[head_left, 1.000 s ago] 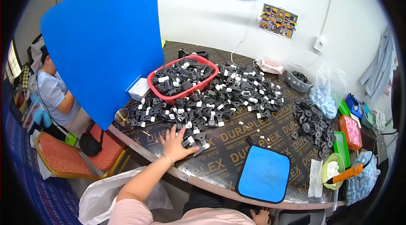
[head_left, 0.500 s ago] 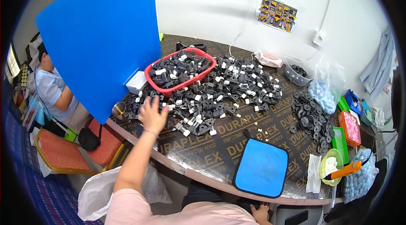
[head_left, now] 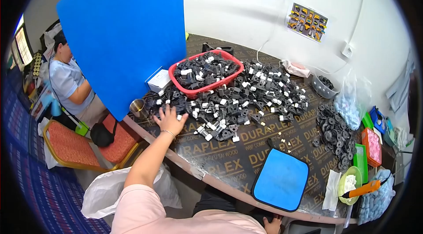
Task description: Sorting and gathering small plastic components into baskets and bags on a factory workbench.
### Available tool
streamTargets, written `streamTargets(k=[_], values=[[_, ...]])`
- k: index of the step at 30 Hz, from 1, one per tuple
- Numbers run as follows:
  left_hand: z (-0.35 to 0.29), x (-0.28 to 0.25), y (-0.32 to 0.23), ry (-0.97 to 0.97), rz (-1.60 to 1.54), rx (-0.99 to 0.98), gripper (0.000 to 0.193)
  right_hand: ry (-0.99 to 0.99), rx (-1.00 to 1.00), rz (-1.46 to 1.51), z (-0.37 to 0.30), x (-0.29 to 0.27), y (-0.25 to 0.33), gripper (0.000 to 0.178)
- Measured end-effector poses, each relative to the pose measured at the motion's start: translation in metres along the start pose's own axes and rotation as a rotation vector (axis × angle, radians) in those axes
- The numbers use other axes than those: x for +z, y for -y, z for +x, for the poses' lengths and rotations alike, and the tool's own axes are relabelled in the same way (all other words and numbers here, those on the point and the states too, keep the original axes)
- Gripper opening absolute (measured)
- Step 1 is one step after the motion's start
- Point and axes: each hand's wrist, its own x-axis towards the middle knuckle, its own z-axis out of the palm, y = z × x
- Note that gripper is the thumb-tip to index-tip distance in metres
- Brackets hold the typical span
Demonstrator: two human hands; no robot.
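My left hand [head_left: 171, 121] reaches over the near left edge of a pile of black plastic parts with white blocks [head_left: 229, 113]. Its fingers are spread and nothing shows in them; a thin bracelet circles the wrist. Behind the pile, a red plastic basket [head_left: 207, 89] is heaped with similar parts. Just left of the hand stands a metal cup [head_left: 138, 108], and past it a small white box [head_left: 159, 80]. Down at the table's front edge, my right hand [head_left: 272, 225] rests near a blue mat with black trim [head_left: 282, 179], fingers apart, partly cut off by the frame.
Black round discs [head_left: 334, 135] are piled at the right, by a grey bowl [head_left: 325, 87]. A green bowl [head_left: 350, 181] holds white material and an orange-handled tool [head_left: 363, 188]. A blue partition [head_left: 128, 36] stands at left; beyond it sits another person [head_left: 70, 80].
The whole view has shifted, with the scene lying further right and slightly lower. My left hand has come down closer to the parts at the pile's edge. The right hand stays at the table edge.
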Motion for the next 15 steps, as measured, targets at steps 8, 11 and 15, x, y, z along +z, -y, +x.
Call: streamTargets(k=[8, 11, 15], values=[[-0.053, -0.003, -0.054, 0.152, -0.412, 0.207, 0.087, 0.128, 0.052, -0.002, -0.006, -0.032, 0.032, 0.079], [-0.034, -0.012, -0.051, -0.147, -0.448, 0.401, 0.076, 0.149, 0.08, -0.025, -0.007, -0.033, 0.034, 0.08], [0.048, -0.021, -0.006, -0.334, -0.326, 0.132, 0.064, 0.169, 0.088, -0.03, -0.006, -0.028, 0.03, 0.083]])
